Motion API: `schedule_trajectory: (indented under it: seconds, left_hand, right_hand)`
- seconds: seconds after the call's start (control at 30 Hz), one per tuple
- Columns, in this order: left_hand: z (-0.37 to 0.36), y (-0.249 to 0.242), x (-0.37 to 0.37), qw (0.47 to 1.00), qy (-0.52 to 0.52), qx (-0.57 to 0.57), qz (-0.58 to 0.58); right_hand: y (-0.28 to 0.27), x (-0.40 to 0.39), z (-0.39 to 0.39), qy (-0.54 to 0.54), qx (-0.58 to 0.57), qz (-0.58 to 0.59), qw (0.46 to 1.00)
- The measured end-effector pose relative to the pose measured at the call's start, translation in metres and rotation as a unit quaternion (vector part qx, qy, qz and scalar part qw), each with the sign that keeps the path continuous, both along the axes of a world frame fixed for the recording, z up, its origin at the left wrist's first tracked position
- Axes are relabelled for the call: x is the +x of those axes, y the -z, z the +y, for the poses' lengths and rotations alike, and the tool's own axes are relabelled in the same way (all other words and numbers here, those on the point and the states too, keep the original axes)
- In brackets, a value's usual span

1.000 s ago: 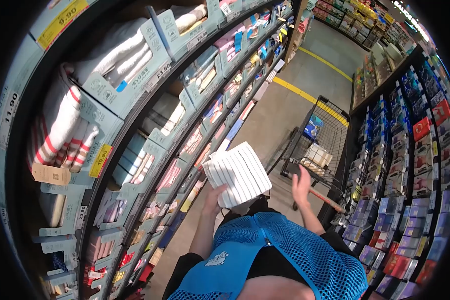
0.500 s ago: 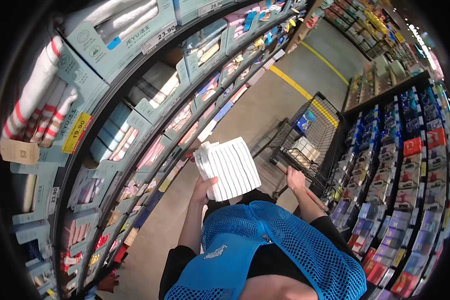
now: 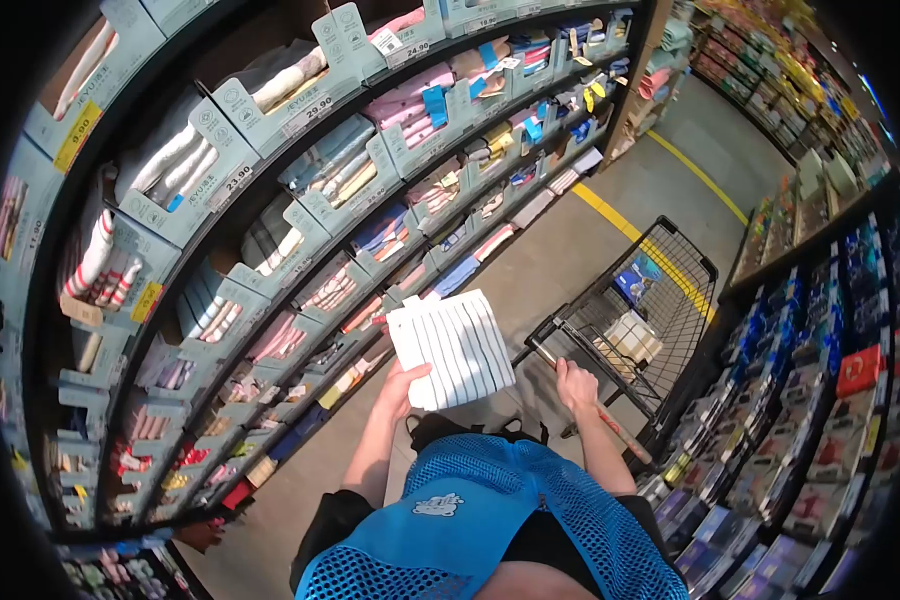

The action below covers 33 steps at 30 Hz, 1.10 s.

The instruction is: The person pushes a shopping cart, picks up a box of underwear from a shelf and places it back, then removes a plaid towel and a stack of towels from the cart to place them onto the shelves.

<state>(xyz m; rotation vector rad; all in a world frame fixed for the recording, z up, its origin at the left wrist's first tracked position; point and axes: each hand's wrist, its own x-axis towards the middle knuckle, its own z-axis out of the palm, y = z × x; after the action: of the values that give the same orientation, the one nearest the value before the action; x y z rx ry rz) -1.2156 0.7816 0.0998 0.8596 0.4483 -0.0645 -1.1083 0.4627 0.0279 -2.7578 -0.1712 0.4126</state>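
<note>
In my left hand [image 3: 400, 388] is a folded white towel [image 3: 455, 350] with thin dark stripes, gripped at its lower left edge and held in front of my body. The thumb lies over the towel's face; the other fingers are mostly hidden beneath it. My right hand [image 3: 576, 385] is wrapped around the handle [image 3: 620, 430] of a black wire shopping cart [image 3: 685, 345]. Inside the cart lie a blue package [image 3: 638, 280] and white-and-beige packages [image 3: 628, 340].
Curved-looking shelves [image 3: 320, 105] with boxed folded towels and price labels run along my left. A rack [image 3: 810, 420] of packaged goods stands close on the right, beside the cart. Yellow lines [image 3: 610, 213] cross the grey floor [image 3: 545, 255] ahead.
My view has turned left, showing more of the towel shelves. The towel stays in my left hand, its face turned slightly. My right hand remains at the cart handle.
</note>
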Motion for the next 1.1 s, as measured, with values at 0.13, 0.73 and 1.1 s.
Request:
schedule_trajectory:
  seconds: [0.13, 0.73, 1.1]
  left_hand:
    - [-0.038, -0.031, 0.035, 1.000, -0.018, -0.005, -0.023]
    - [-0.050, -0.018, 0.306, 0.999, -0.010, 0.007, -0.036]
    - [-0.076, -0.032, 0.437, 0.996, 0.007, -0.060, -0.067]
  right_hand:
    - [-0.010, 0.046, -0.032, 0.012, 0.003, -0.008, 1.000]
    - [0.000, 0.263, -0.145, 0.247, -0.072, -0.007, 0.966]
    - [-0.002, 0.388, -0.195, 0.237, 0.004, 0.159, 0.958]
